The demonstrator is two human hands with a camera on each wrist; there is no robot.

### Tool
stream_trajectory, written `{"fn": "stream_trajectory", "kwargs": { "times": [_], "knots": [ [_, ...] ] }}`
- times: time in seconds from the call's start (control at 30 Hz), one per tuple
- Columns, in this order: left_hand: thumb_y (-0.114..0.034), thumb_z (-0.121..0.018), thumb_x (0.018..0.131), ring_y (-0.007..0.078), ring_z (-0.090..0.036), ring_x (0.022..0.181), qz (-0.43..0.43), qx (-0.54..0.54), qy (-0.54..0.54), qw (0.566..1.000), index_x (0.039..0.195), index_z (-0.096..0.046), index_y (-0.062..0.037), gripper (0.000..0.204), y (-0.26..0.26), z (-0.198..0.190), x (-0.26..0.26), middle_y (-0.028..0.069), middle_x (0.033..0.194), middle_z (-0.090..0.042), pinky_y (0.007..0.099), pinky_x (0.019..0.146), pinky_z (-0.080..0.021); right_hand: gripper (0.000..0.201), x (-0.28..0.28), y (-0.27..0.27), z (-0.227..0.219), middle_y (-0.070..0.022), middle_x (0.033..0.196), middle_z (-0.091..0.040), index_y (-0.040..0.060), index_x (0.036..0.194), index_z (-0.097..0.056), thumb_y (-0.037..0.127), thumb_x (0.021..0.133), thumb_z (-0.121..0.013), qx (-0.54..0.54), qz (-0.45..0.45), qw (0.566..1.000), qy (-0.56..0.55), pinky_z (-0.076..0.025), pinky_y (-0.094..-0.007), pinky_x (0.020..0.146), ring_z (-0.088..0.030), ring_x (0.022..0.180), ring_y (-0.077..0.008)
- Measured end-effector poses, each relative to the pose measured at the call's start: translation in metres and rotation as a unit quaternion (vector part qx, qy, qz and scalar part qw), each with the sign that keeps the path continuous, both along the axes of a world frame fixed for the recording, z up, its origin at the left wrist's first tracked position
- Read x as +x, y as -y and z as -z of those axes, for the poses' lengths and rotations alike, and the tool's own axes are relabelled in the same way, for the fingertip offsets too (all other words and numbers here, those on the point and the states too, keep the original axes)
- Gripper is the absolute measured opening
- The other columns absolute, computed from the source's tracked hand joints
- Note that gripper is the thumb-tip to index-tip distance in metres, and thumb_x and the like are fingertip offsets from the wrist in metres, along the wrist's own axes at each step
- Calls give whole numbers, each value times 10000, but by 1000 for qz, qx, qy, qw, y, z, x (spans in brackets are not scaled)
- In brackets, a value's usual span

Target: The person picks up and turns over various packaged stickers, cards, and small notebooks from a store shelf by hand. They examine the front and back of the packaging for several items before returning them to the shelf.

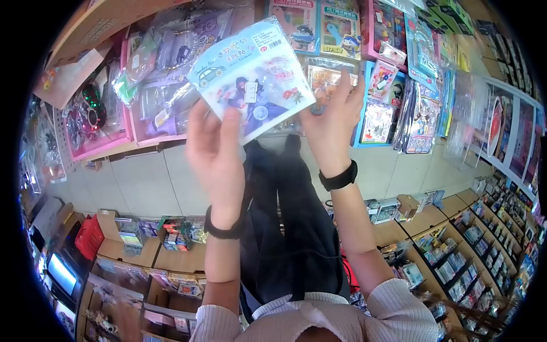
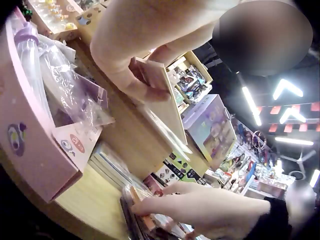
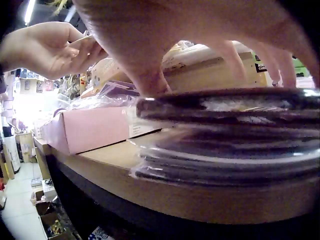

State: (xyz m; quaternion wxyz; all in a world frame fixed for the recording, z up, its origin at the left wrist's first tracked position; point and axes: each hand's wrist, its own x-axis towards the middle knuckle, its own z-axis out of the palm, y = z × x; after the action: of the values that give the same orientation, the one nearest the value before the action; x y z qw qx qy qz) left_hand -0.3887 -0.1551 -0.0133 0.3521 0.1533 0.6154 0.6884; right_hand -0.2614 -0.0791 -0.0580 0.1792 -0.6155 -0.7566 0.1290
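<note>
My left hand (image 1: 213, 154) pinches the edge of a flat white and blue sticker packet (image 1: 250, 77) with a purple picture, a small car drawing and a price label. In the left wrist view the packet (image 2: 162, 102) appears edge-on between thumb and fingers. My right hand (image 1: 333, 122) lies spread over a stack of clear-wrapped packs, the top one orange-brown (image 1: 330, 85). The thumb rests at one edge and the fingers reach across to the far side. In the right wrist view the stack's shiny plastic edges (image 3: 230, 130) sit right below the palm.
Pink boxes (image 3: 92, 130) of bagged goods stand left of the packet. Boxed sets in pink and yellow (image 1: 339, 28) lie behind, and a blue box (image 1: 376, 122) with upright packets is on the right. Shelves of small goods (image 1: 450, 256) line the aisle behind me.
</note>
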Motion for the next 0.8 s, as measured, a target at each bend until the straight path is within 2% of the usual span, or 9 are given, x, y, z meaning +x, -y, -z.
{"fn": "stream_trajectory", "kwargs": {
  "times": [0.23,0.3,0.33,0.43,0.47,0.57,0.63,0.7,0.8],
  "knots": [
    [-50,-544,875,131,-557,942,3,-3,-3,1000,1182,-446,49,337,1,1,5,124,1037,-602,241,810,-429,754,12,2,-26,-287,1337,-219,5,1303,-294,149,687,-704,-35,12,983,-182,-263,-468,983,-304,1201,-417],
    [-73,-549,879,97,-559,892,-3,-25,-8,1000,1159,-467,50,316,-2,-1,9,100,991,-620,214,781,-418,743,22,4,-39,-282,1339,-229,8,1299,-304,146,695,-715,-15,13,970,-244,-292,-438,980,-313,1211,-389],
    [-73,-549,879,97,-559,892,-2,-24,-7,1000,1159,-467,50,316,-4,0,11,100,991,-620,214,781,-418,743,34,6,-39,-236,1327,-272,16,1302,-304,144,702,-723,-7,23,978,-206,-318,-412,968,-328,1211,-323],
    [-67,-538,884,97,-556,904,-1,-21,-12,1000,1163,-464,53,312,-8,5,18,100,996,-618,214,787,-420,728,55,5,-45,-182,1305,-307,28,1306,-304,132,715,-716,-27,76,963,-256,-317,-408,965,-336,1199,-286],
    [-59,-536,884,109,-557,918,20,-30,-14,999,1160,-459,46,305,-10,6,20,106,1009,-611,225,791,-427,716,59,6,-49,-131,1285,-332,36,1306,-306,120,723,-712,-42,107,946,-302,-319,-392,955,-343,1187,-250],
    [-45,-529,885,117,-564,920,45,-26,1,999,1145,-458,29,280,-18,12,31,107,1015,-604,234,791,-439,712,74,8,-48,-115,1293,-331,42,1304,-310,109,720,-711,-42,125,940,-314,-336,-376,930,-341,1191,-235],
    [-38,-528,882,121,-566,923,104,-23,-3,994,1166,-434,22,304,-24,20,39,109,1020,-601,236,798,-442,691,78,11,-48,-101,1297,-332,35,1300,-313,85,728,-697,-47,139,938,-315,-359,-356,895,-347,1189,-216],
    [-23,-515,880,129,-572,922,132,-41,-6,990,1228,-383,5,373,-31,24,51,119,1021,-603,240,799,-446,666,82,12,-49,-100,1296,-337,20,1293,-316,57,736,-679,-89,159,886,-427,-368,-345,876,-356,1186,-211],
    [0,-517,872,131,-576,900,165,-42,13,985,1326,-276,-17,514,-44,36,67,128,972,-616,238,772,-447,634,87,14,-49,-104,1292,-343,7,1279,-324,32,743,-663,-90,166,870,-456,-372,-335,866,-363,1186,-215]
  ]
}}
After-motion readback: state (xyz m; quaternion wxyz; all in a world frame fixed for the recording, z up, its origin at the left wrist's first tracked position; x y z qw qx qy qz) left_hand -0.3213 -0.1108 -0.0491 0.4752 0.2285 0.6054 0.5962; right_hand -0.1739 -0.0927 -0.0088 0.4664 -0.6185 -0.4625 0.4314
